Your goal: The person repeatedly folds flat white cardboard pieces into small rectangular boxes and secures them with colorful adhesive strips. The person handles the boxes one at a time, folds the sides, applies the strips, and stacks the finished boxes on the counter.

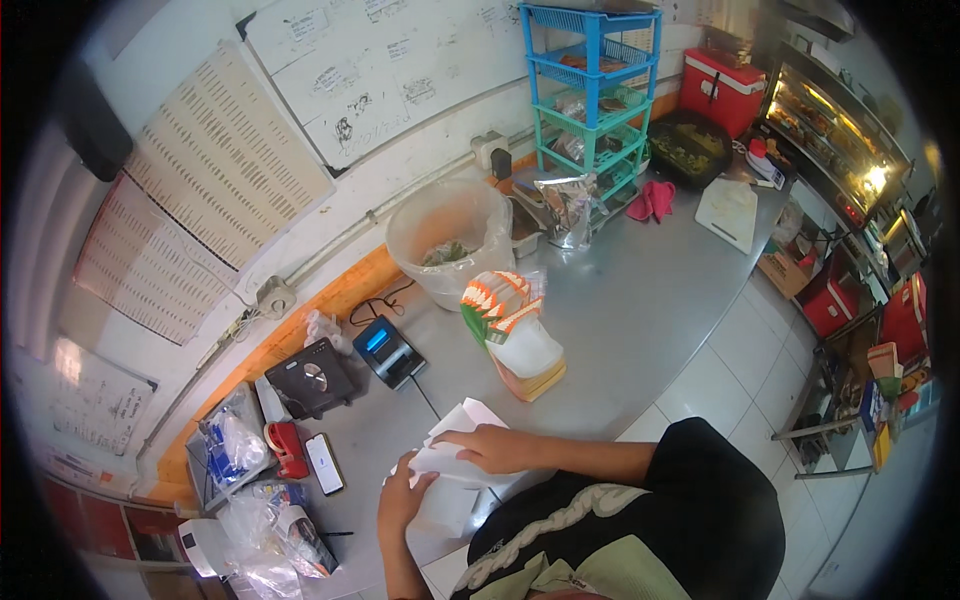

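Observation:
At the table's near edge, a white folded piece of paper or thin card (455, 468) is between my hands, with creased flaps standing up on its far side. My left hand (402, 492) pinches its left edge between thumb and fingers. Coming in from the right, my right hand (490, 449) grips the upper flap, its index finger stretched along the fold. Beyond the hands stands a stack of brown and white paper bags (528, 360), topped by orange, white and green printed wrappers (500, 300).
Left of my hands lie a phone (324, 464), a red tape dispenser (287, 450), a small blue-screened device (389, 352) and a black case (312, 378). Plastic bags (262, 535) crowd the near left. A lined bucket (448, 240) and blue-green shelf rack (590, 100) stand along the wall.

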Tool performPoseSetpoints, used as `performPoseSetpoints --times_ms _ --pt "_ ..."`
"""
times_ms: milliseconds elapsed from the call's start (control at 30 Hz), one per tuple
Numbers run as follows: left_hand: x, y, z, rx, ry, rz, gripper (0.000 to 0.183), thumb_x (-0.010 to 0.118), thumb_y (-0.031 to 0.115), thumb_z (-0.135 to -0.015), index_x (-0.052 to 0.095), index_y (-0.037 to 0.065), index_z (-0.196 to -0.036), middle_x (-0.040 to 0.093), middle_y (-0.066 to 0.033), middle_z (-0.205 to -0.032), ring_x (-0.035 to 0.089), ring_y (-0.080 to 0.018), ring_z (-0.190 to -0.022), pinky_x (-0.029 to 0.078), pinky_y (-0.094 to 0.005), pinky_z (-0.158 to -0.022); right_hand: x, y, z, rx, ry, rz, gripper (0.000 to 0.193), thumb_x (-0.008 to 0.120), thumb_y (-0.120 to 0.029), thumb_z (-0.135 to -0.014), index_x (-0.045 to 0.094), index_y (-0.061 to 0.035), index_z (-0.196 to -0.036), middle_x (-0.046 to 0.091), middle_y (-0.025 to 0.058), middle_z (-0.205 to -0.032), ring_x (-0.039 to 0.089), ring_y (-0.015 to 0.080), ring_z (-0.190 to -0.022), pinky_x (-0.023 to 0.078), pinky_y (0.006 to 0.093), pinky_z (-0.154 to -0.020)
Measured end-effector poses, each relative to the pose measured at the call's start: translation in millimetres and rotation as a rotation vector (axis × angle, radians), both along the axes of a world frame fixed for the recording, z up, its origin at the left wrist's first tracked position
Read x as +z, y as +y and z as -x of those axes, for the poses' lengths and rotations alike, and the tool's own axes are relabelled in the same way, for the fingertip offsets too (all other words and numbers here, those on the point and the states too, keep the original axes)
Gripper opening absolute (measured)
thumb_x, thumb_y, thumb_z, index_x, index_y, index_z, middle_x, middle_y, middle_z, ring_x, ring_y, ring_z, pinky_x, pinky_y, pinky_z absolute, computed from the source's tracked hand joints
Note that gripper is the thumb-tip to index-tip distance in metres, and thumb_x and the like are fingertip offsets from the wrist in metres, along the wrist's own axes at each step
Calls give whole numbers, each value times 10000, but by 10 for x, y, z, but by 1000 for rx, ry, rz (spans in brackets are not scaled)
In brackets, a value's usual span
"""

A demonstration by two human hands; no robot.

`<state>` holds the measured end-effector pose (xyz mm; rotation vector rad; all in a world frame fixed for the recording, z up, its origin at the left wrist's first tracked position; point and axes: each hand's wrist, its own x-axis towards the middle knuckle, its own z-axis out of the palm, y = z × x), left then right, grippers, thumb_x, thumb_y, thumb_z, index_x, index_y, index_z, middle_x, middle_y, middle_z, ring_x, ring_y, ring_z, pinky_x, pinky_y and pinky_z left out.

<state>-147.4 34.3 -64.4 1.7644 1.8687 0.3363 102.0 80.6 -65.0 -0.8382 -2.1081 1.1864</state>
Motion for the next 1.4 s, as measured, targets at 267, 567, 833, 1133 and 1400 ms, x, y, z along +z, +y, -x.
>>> performPoseSetpoints --times_ms 267,567,833,1133,1400 --pt "1 30 -599 99 -285 -409 176 712 83 -865 720 52 -1038 736 -107 -1106 710 -311 -954 533 -379 -846 9 12 34 -130 188 110 175 484 52 -835 591 -59 -919 619 128 -714 615 308 -652 455 402 -633" --pt "17 130 -521 85 -583 -296 97 591 114 -1007 559 23 -999 661 -49 -774 563 -81 -693 441 -255 -626 76 236 -113 -101 25 -217 161 555 -20 -829 642 -114 -927 697 55 -842 666 302 -717 520 401 -678" --pt "11 169 -417 329 -1097 -186 83 593 123 -1012 603 42 -997 612 15 -776 499 -56 -654 390 -207 -599 98 151 200 -143 -104 -392 358 530 -69 -903 553 -108 -1258 685 47 -1217 709 293 -883 570 379 -712" --pt "-11 13 -700 501 -1302 -184 131 676 129 -964 595 63 -885 650 -3 -806 560 -52 -707 437 -219 -658 59 193 208 -97 -3 -195 222 636 -145 -937 672 -57 -1137 700 119 -1208 723 267 -958 580 329 -775" --pt "62 -90 -847 531 -1373 -250 166 648 91 -968 551 61 -837 650 -211 -1268 616 -197 -1155 453 -298 -967 170 277 135 12 323 170 147 731 -65 -872 716 -7 -1007 719 111 -1180 721 215 -965 553 301 -835"
